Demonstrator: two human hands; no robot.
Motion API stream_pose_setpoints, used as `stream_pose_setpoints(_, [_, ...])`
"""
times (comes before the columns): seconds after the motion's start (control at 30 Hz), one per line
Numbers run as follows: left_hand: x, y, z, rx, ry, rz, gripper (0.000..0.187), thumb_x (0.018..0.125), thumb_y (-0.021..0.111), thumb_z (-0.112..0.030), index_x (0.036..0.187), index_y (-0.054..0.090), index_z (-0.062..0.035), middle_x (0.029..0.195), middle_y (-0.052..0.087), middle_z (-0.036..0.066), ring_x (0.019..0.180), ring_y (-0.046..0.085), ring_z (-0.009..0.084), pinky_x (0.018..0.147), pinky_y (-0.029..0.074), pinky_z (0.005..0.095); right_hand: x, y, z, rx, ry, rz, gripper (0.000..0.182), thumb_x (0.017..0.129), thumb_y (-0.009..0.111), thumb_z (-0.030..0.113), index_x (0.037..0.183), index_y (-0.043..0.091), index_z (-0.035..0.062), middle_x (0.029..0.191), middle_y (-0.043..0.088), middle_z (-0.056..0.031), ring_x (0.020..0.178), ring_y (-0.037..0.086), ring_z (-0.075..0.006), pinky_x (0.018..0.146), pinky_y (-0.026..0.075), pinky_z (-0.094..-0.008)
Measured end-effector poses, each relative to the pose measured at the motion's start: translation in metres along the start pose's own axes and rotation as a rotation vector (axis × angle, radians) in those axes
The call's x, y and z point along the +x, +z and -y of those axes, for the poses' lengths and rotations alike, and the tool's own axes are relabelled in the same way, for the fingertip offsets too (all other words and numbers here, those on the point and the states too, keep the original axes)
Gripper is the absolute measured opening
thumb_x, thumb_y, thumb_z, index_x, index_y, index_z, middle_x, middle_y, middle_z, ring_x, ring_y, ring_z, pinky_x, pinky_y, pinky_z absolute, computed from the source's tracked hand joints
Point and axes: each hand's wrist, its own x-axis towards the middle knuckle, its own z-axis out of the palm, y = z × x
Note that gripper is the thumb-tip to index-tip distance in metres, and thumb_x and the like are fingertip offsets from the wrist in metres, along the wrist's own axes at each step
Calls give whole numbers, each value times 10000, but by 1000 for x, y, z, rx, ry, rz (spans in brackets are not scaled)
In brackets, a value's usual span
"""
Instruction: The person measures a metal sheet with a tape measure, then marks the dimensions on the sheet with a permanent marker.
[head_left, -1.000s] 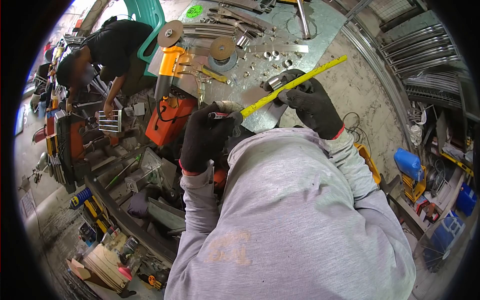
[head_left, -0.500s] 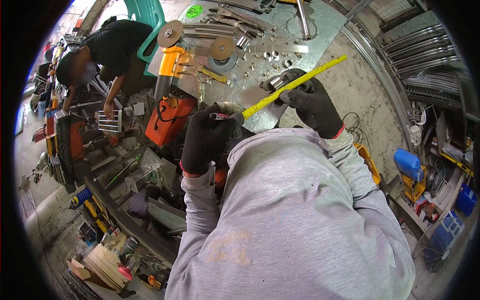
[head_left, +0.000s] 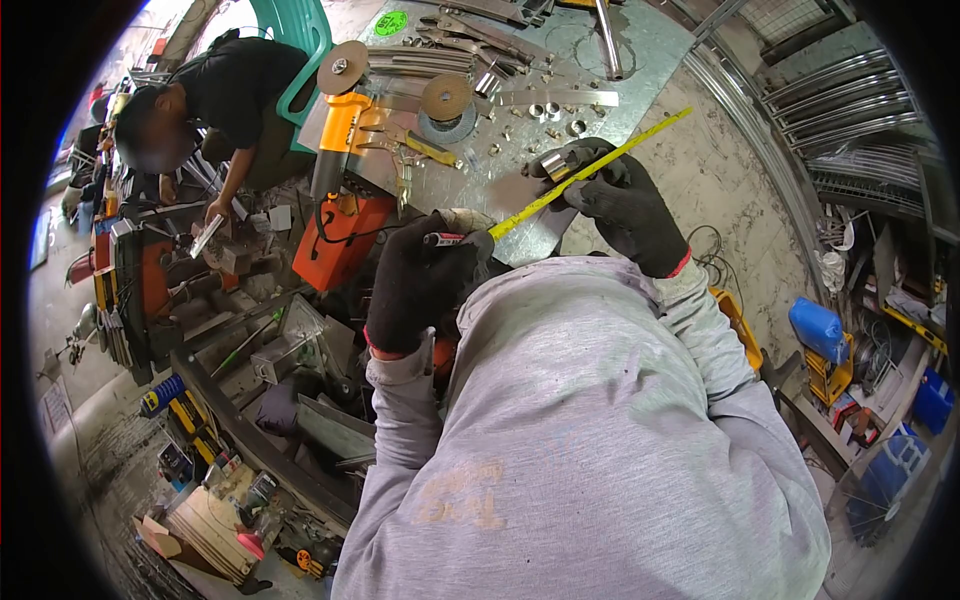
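Observation:
My left hand (head_left: 415, 285), in a black glove, is closed on a red and black marker (head_left: 443, 239) and the lower end of a yellow measuring tape (head_left: 560, 187). The tape slants up to the right, its far end past my other hand. My right hand (head_left: 630, 215), gloved too, is closed around the tape's middle and a short shiny metal tube (head_left: 554, 167). Part of its fingers lies hidden behind the tape. Both hands are over the near edge of a metal table (head_left: 655, 60).
An orange angle grinder (head_left: 340, 135) and a red box (head_left: 340, 240) are at the table's left. Discs (head_left: 447, 97), pliers (head_left: 430, 148) and small metal rings (head_left: 577, 128) lie on the table. A co-worker (head_left: 230, 95) crouches at the upper left beside a green chair (head_left: 300, 60).
The tape has turned slightly, so its face looks narrower. My hands have barely moved. The co-worker's hands and the metal piece held in them have shifted.

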Motion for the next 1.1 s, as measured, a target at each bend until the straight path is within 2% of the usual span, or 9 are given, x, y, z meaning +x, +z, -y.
stream_pose_setpoints(0.1, [3, -1, 2, 126, 83, -44, 164, 986, 767, -105, 1117, 777, -7, 809, 716, -32, 712, 587, 1, 606, 454, 204, -2, 5, 4, -24, 12, 4, 436, 962, 734, 44, 1364, 594, -48, 1265, 712, -179, 1136, 707, -246, 1037, 591, -367])
stream_pose_setpoints(0.33, [4, -3, -4, 180, 7, -58, 168, 985, 774, -123, 1118, 787, -20, 789, 708, -35, 684, 586, 14, 600, 457, 214, -5, 11, 8, -35, 37, -60, 385, 946, 735, 4, 1310, 622, -53, 1240, 721, -190, 1127, 723, -261, 1048, 600, -376])
stream_pose_setpoints(0.4, [8, -6, 3, 159, 49, -28, 194, 1022, 703, -115, 1181, 758, -18, 813, 729, -5, 641, 634, 40, 543, 494, 217, -5, 13, 9, 4, 38, -58, 382, 944, 738, 4, 1304, 625, -56, 1235, 723, -196, 1127, 726, -267, 1045, 603, -379])
stream_pose_setpoints(0.53, [11, -8, 4, 196, 107, -10, 203, 1030, 700, -125, 1189, 756, -12, 815, 738, 2, 642, 640, 43, 547, 498, 222, -4, 18, 14, 66, 68, -39, 373, 942, 748, 11, 1286, 631, -73, 1229, 727, -211, 1140, 727, -280, 1046, 608, -392])
stream_pose_setpoints(0.6, [8, -4, -7, 170, -10, -44, 176, 987, 772, -145, 1116, 789, -27, 775, 701, -28, 673, 587, 25, 608, 458, 220, -2, 17, 15, 65, 80, -40, 369, 943, 753, 15, 1279, 633, -79, 1228, 728, -211, 1140, 728, -282, 1048, 609, -397])
stream_pose_setpoints(0.87, [10, -8, -8, 233, 23, -46, 167, 986, 775, -153, 1080, 790, -16, 761, 692, -19, 677, 592, 40, 622, 468, 235, 1, 13, 9, 85, 96, -60, 416, 944, 772, 6, 1309, 596, -90, 1236, 721, -217, 1127, 736, -288, 1049, 616, -389])
stream_pose_setpoints(0.93, [10, -8, -8, 270, 16, -51, 167, 986, 778, -153, 1076, 790, -14, 759, 691, -19, 678, 594, 41, 624, 468, 233, 0, 14, 10, 9, 95, -51, 305, 959, 746, 59, 1241, 669, -28, 1210, 728, -161, 1114, 721, -250, 1027, 580, -365])
stream_pose_setpoints(1.1, [9, -5, -11, 259, -31, -66, 179, 984, 781, -160, 1088, 789, -13, 765, 693, -21, 686, 599, 39, 622, 469, 235, -1, 18, 11, 3, 103, -96, 302, 967, 743, 58, 1245, 660, -27, 1207, 726, -155, 1099, 724, -242, 1013, 586, -361])
